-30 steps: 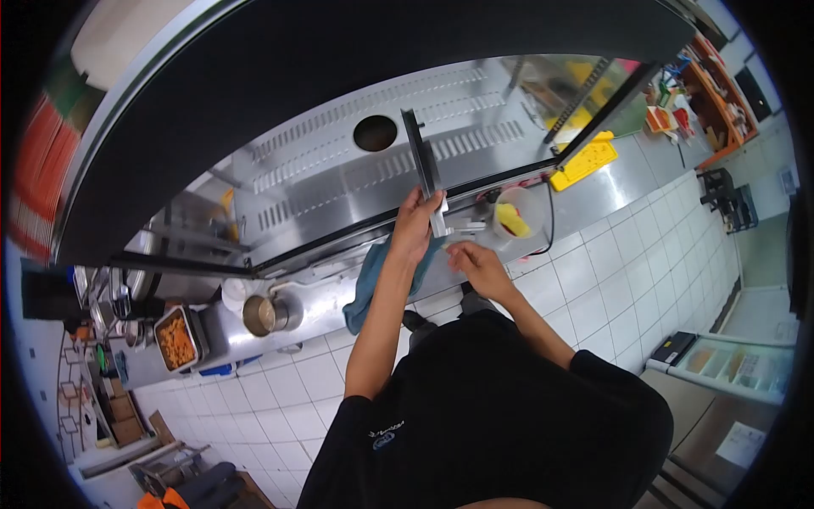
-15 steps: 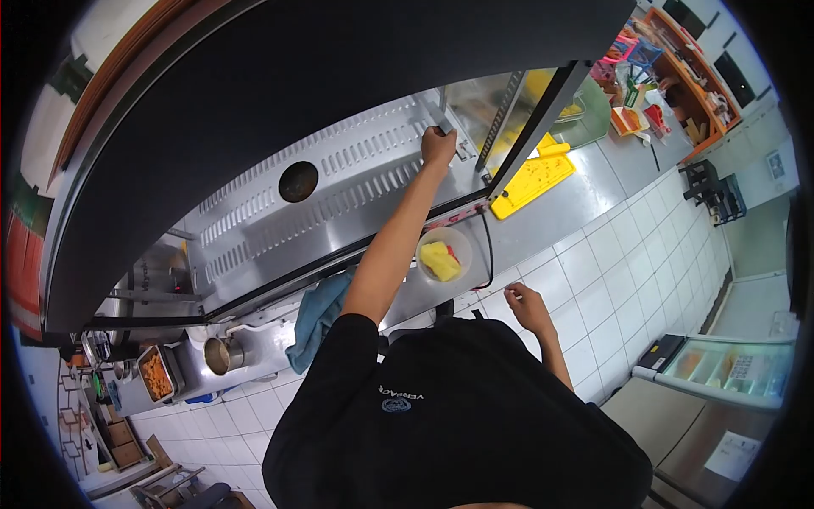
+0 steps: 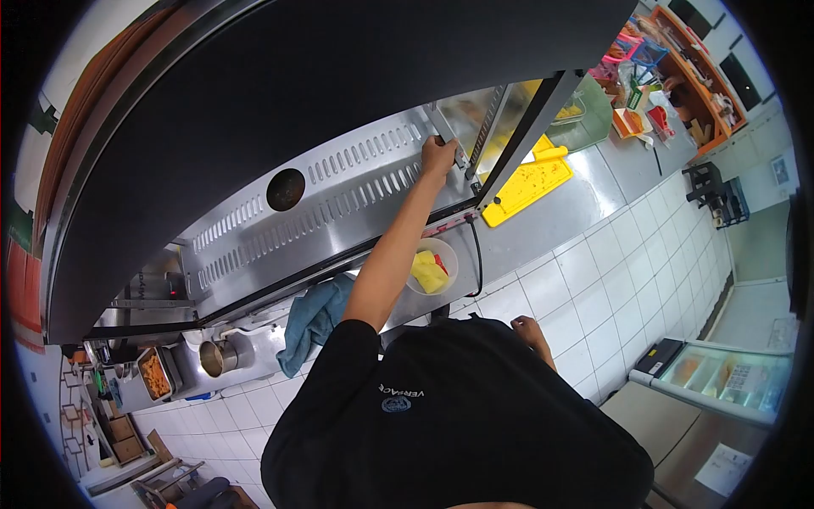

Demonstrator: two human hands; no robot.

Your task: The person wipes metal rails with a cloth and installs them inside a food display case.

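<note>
My left hand [image 3: 438,156] reaches into a metal display cabinet, its fingers closed at the metal side rail [image 3: 448,127]. A small dark part shows at the fingers, but I cannot make out what they grip. Beside the hand lies the slotted metal floor panel [image 3: 339,199], which has a round dark hole [image 3: 286,189]. My right hand [image 3: 528,330] hangs low above the tiled floor with curled fingers and nothing visible in it. Below my left forearm, a clear round tub [image 3: 450,280] holds a yellow sponge-like piece [image 3: 426,270] with a bit of red.
A yellow cutting board [image 3: 527,188] with a yellow-handled knife [image 3: 549,153] lies right of the cabinet. The black cabinet hood [image 3: 339,76] arches over the opening. A blue-grey cloth [image 3: 312,321], a metal pot [image 3: 218,358] and a food tray [image 3: 156,376] are on the left.
The view has shifted slightly. My left hand stays at the side rail, a little lower in view. My right hand has drawn down toward my body, with its fingers curled in more.
</note>
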